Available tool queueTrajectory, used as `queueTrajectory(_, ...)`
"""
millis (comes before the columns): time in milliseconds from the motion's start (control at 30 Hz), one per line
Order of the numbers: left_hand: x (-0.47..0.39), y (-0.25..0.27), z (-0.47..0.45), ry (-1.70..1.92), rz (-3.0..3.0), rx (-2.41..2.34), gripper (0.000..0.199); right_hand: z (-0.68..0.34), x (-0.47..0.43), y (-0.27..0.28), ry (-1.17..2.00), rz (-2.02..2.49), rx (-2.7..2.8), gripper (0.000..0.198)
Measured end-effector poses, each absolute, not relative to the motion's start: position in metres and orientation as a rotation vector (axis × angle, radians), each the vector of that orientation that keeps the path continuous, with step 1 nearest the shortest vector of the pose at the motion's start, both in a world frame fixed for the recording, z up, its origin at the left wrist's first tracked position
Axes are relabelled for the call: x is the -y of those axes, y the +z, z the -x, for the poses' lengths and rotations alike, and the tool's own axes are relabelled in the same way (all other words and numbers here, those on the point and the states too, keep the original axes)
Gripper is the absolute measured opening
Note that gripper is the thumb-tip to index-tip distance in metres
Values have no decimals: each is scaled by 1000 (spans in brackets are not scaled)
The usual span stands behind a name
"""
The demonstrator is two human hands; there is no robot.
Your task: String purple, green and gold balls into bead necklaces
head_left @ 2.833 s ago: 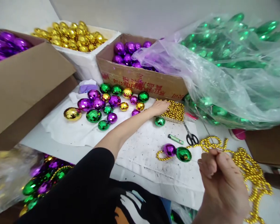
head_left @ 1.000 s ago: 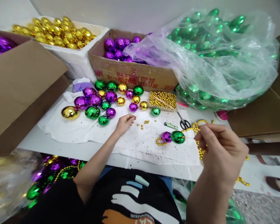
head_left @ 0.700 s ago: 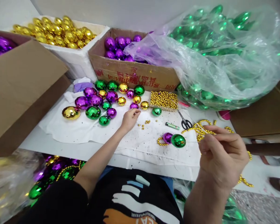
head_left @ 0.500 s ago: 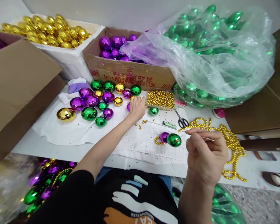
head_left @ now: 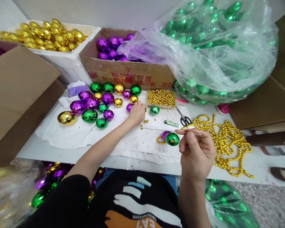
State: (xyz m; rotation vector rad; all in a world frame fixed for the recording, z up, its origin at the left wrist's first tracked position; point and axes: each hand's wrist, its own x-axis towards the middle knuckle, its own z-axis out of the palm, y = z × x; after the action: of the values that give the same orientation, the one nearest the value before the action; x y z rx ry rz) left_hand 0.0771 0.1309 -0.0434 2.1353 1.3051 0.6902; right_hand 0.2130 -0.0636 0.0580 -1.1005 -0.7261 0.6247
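Observation:
My right hand [head_left: 199,150] pinches a long thin needle [head_left: 156,129] that points left across the cloth. Close to its fingers, a faceted green bauble [head_left: 172,139] hangs on a thread, with a purple bauble [head_left: 165,135] and a short loop of gold beads [head_left: 160,140] behind it. My left hand [head_left: 137,113] is closed low over the cloth, beside a small purple bauble [head_left: 129,108] and a gold bauble [head_left: 134,99]. A shiny gold-green bit shows at its fingertips; the rest of what it holds is hidden.
A bead tray [head_left: 161,98], green bauble [head_left: 155,110], scissors [head_left: 185,121] and green lighter [head_left: 171,123] lie ahead. Gold bead strings [head_left: 224,139] spread rightward. Baubles fill the cardboard box [head_left: 130,74], white foam box [head_left: 73,65] and plastic bag [head_left: 225,60].
My left hand has drawn back slightly toward me, uncovering the gold bauble. My right hand, with needle and threaded baubles, has shifted left; the view has turned a little.

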Motion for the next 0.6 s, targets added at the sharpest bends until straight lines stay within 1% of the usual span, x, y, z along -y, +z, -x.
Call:
queueTrajectory(100,-120,-38,-64,805,-1815,-1255,25,-214,67,56,605,1112,719,8)
queueTrajectory(200,-97,-37,-40,834,-1210,-1058,35,-220,70,49,575,1126,669,11)
queueTrajectory(267,-75,-41,-21,821,-747,-911,33,-221,70,41,580,1141,627,13)
queueTrajectory(333,-52,-45,-6,834,-406,-829,29,-219,69,30,623,1160,595,15)
queueTrajectory(467,-21,-53,12,842,-164,-773,30,-202,69,14,712,1195,594,16)
queueTrajectory(600,-13,-58,19,840,-158,-755,33,-182,77,15,659,1258,713,12)
